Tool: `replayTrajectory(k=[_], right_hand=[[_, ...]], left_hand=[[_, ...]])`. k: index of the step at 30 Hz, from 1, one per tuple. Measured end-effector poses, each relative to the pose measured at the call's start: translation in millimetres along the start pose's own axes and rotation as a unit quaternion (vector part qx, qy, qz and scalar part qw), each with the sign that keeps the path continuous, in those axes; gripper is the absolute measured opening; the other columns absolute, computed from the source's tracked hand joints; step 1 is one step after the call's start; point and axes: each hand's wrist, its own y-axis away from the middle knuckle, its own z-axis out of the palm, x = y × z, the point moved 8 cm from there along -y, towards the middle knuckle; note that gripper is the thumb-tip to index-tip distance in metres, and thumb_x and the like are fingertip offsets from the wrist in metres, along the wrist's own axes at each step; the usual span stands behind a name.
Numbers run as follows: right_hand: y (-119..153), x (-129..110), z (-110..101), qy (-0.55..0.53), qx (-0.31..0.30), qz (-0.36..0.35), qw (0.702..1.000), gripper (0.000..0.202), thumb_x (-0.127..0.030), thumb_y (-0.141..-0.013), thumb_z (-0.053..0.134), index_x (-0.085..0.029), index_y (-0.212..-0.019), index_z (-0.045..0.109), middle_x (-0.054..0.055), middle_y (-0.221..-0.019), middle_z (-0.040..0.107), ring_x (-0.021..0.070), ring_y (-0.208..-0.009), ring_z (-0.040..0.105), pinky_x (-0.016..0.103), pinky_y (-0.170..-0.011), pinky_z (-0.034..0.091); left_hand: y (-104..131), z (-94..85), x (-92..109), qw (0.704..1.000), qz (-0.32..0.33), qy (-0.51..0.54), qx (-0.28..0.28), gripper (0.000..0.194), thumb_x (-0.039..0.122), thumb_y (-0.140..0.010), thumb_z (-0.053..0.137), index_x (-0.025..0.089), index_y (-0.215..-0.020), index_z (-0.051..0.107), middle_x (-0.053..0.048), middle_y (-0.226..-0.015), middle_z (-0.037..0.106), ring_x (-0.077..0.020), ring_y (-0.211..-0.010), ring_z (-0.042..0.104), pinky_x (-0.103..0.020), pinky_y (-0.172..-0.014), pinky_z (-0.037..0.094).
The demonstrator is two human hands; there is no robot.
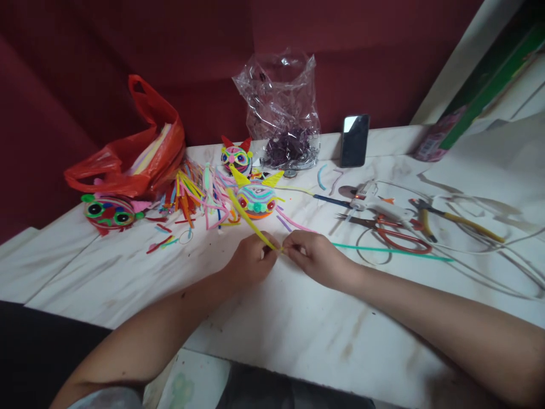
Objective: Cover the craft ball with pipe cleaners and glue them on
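My left hand (pixel 256 255) pinches a yellow pipe cleaner (pixel 251 222), whose long free part slants up and away to the left. Close beside it, my right hand (pixel 313 253) is closed, its fingertips on the short near end of the same pipe cleaner. The fingertips of both hands almost meet over the marble-patterned table. Just beyond them sits a colourful animal head (pixel 256 199) with yellow ears and red eyes. A green pipe cleaner (pixel 395 250) lies to the right, partly hidden behind my right hand.
Scissors (pixel 402 236), a hot glue gun (pixel 378 203) and pliers (pixel 460 218) lie at right among cables. A phone (pixel 355 141) leans at the back near a clear plastic bag (pixel 285 113). Leftward are a red bag (pixel 162 142), loose pipe cleaners (pixel 191 193) and another animal head (pixel 111 213).
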Motion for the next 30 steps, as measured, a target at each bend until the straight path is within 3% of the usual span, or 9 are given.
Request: replayTrajectory(k=[5,15,21,26,30], right_hand=[[0,7,0,-0.143,0.041,0.055,0.987,0.020,-0.032,-0.082,0.052,-0.018,-0.069,0.055,-0.003,-0.059,0.048,0.0098,-0.055,0.042,0.022,-0.049,0.034],[4,13,3,-0.232,0.061,0.106,0.965,0.034,-0.049,-0.080,0.055,-0.018,-0.067,0.050,-0.005,-0.057,0.039,0.0084,-0.051,0.033,0.022,-0.045,0.028],[1,3,-5,-0.105,0.035,0.051,0.993,0.017,-0.029,-0.081,0.052,-0.018,-0.067,0.052,-0.002,-0.059,0.049,0.0099,-0.054,0.042,0.022,-0.049,0.033],[0,-6,-4,0.010,-0.030,-0.003,0.999,0.012,-0.012,-0.076,0.049,-0.018,-0.067,0.056,-0.002,-0.060,0.052,0.0096,-0.054,0.044,0.022,-0.051,0.034],[-1,-2,1,-0.029,-0.038,0.018,0.999,0.011,-0.015,-0.076,0.051,-0.017,-0.067,0.056,0.000,-0.063,0.055,0.0106,-0.057,0.046,0.023,-0.054,0.035]], left_hand=[[5,0.0,-16,0.988,-0.072,0.128,0.049,0.015,0.031,-0.074,0.058,0.016,-0.074,0.058,0.004,-0.058,0.049,-0.0092,-0.054,0.044,-0.021,-0.051,0.036],[8,6.0,-22,0.976,-0.098,0.187,0.056,0.018,0.033,-0.073,0.060,0.016,-0.067,0.056,0.003,-0.056,0.049,-0.0095,-0.055,0.044,-0.022,-0.052,0.035],[7,-0.6,-8,0.993,-0.060,0.086,0.050,0.014,0.029,-0.074,0.057,0.017,-0.068,0.058,0.002,-0.059,0.053,-0.0111,-0.059,0.049,-0.023,-0.057,0.039],[3,1.5,2,1.000,-0.004,-0.008,-0.007,0.009,0.021,-0.073,0.054,0.016,-0.069,0.061,-0.001,-0.069,0.061,-0.0137,-0.067,0.057,-0.024,-0.064,0.044],[3,4.7,0,0.999,0.014,-0.003,-0.031,0.004,0.018,-0.070,0.055,0.017,-0.069,0.058,0.000,-0.066,0.057,-0.0123,-0.063,0.053,-0.022,-0.059,0.041]])
